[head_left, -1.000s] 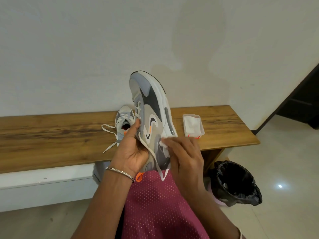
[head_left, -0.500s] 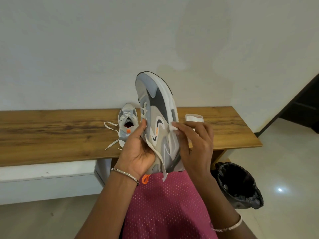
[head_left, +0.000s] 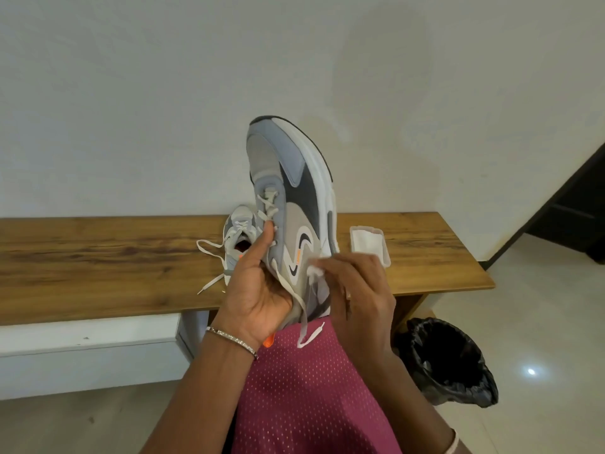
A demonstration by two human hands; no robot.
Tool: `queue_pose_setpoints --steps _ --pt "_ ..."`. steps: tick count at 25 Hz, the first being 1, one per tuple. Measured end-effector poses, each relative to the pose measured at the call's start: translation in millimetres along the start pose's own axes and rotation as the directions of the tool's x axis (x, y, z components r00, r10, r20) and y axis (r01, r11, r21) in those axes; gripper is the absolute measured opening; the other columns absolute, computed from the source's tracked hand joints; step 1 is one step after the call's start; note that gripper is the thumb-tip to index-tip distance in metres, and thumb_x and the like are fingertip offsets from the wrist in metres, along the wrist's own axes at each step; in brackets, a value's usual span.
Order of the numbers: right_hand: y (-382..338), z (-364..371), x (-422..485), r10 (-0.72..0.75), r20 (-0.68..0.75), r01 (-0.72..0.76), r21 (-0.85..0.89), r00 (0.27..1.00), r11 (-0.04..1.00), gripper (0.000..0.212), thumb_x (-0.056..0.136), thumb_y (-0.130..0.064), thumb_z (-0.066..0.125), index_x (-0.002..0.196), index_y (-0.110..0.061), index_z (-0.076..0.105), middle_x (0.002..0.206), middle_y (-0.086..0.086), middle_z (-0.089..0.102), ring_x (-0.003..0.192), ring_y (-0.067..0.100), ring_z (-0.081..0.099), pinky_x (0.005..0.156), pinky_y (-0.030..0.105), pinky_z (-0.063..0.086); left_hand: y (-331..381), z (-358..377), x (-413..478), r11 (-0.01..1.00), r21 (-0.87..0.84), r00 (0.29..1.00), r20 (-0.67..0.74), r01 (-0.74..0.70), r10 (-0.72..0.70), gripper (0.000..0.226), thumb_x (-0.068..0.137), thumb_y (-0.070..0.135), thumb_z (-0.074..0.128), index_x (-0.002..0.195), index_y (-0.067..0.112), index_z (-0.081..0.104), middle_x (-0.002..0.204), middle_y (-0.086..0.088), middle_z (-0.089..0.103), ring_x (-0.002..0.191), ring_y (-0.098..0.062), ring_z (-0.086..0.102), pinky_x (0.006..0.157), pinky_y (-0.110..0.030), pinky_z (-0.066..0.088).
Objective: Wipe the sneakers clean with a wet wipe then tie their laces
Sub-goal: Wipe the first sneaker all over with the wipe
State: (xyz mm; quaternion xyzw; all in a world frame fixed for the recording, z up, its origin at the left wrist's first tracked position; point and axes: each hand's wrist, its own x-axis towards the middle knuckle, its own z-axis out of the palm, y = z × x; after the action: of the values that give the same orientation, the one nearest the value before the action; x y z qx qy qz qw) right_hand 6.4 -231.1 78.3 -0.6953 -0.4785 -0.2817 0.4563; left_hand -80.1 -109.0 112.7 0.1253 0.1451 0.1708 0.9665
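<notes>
Fingers (head_left: 322,263) of the right hand (head_left: 357,296) pinch a wipe (head_left: 316,271) against the sneaker (head_left: 294,211), left hand (head_left: 258,290) gripping it above the lap. Second sneaker (head_left: 237,237) waits on the counter (head_left: 98,257), laces untied, so lots left.

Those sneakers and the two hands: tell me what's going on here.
A person is cleaning a sneaker held toe-up over their lap. The left hand grips it at the laced side, while the right hand presses a wet wipe against its side panel. Its laces hang loose, untied. The second sneaker sits on the wooden bench, laces also untied, near an open tub of wipes. A black-lined bin stands on the floor.
</notes>
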Motion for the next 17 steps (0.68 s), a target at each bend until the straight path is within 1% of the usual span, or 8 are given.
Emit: queue_pose_setpoints --steps 2,5,7,9,10,12,14,17 --pt "-3 1 27 0.021 -0.094 -0.019 0.018 0.995 1.0 0.012 0.091 -0.004 0.068 0.1 -0.004 0.075 0.098 0.01 0.068 0.092 0.015 0.06 0.079 0.014 0.046 -7 2 -4 1.0 -0.006 0.999 0.019 0.029 -0.029 0.052 0.094 0.038 0.064 0.138 0.011 0.057 0.139 -0.014 0.058 0.115 -0.032 0.064 0.089 -0.046 0.056" --pt "-5 -1 48 0.143 -0.239 -0.127 0.081 0.96 0.989 0.014 0.092 -0.006 0.069 0.105 -0.003 0.071 0.102 0.011 0.066 0.091 0.017 0.063 0.073 0.019 0.051 -16 3 -9 0.998 0.047 0.999 0.003 0.041 -0.041 0.043 0.097 0.033 0.059 0.133 0.01 0.062 0.129 -0.017 0.065 0.111 -0.031 0.067 0.092 -0.044 0.057" --pt "-9 2 33 0.177 -0.246 -0.16 0.084 0.953 0.983 0.017 0.09 -0.003 0.071 0.107 -0.004 0.069 0.108 0.011 0.062 0.098 0.016 0.06 0.075 0.021 0.053 -16 -1 -7 0.996 0.079 0.999 -0.02 0.041 -0.039 0.048 0.095 0.032 0.063 0.138 0.011 0.057 0.135 -0.017 0.061 0.119 -0.031 0.062 0.096 -0.044 0.054" --pt "-11 6 0 0.118 -0.129 -0.111 0.055 0.985 0.992 0.017 0.091 -0.004 0.067 0.108 -0.006 0.067 0.111 0.008 0.059 0.102 0.012 0.058 0.076 0.024 0.055 -12 -5 -6 0.996 0.084 0.999 -0.022 0.039 -0.037 0.055 0.092 0.031 0.069 0.141 0.011 0.053 0.136 -0.017 0.059 0.121 -0.031 0.06 0.099 -0.044 0.049" --pt "-13 6 -13 0.08 -0.067 -0.077 0.047 0.995 0.996 0.017 0.092 -0.004 0.065 0.108 -0.007 0.068 0.112 0.007 0.06 0.103 0.012 0.058 0.077 0.025 0.055 -10 -6 -6 0.995 0.093 0.999 -0.039 0.04 -0.037 0.057 0.091 0.031 0.071 0.141 0.011 0.053 0.134 -0.017 0.06 0.118 -0.03 0.061 0.097 -0.043 0.049" --pt "-8 3 -16 0.03 -0.024 -0.029 0.044 0.999 0.999 0.018 0.092 -0.005 0.064 0.109 -0.004 0.071 0.11 0.009 0.064 0.101 0.013 0.061 0.08 0.025 0.055 -8 -9 -6 0.992 0.122 0.999 -0.037 0.027 -0.022 0.052 0.092 0.03 0.07 0.139 0.01 0.056 0.132 -0.017 0.061 0.115 -0.03 0.062 0.091 -0.041 0.052" --pt "-3 -1 8 0.006 -0.095 -0.004 0.022 0.995 1.0 0.017 0.094 -0.006 0.064 0.108 -0.002 0.073 0.105 0.014 0.067 0.098 0.016 0.062 0.08 0.024 0.055 -13 -5 -9 0.987 0.158 0.999 -0.042 0.019 -0.013 0.042 0.095 0.027 0.065 0.133 0.01 0.061 0.131 -0.018 0.063 0.116 -0.03 0.063 0.088 -0.04 0.057" --pt "5 -12 53 -0.04 -0.23 0.029 -0.053 0.972 0.998 0.015 0.093 -0.004 0.067 0.106 0.0 0.074 0.1 0.016 0.068 0.091 0.022 0.065 0.073 0.03 0.056 -21 -3 -11 0.973 0.227 0.998 -0.056 0.03 -0.018 0.039 0.094 0.025 0.063 0.13 0.013 0.064 0.128 -0.016 0.066 0.118 -0.031 0.063 0.091 -0.042 0.057"
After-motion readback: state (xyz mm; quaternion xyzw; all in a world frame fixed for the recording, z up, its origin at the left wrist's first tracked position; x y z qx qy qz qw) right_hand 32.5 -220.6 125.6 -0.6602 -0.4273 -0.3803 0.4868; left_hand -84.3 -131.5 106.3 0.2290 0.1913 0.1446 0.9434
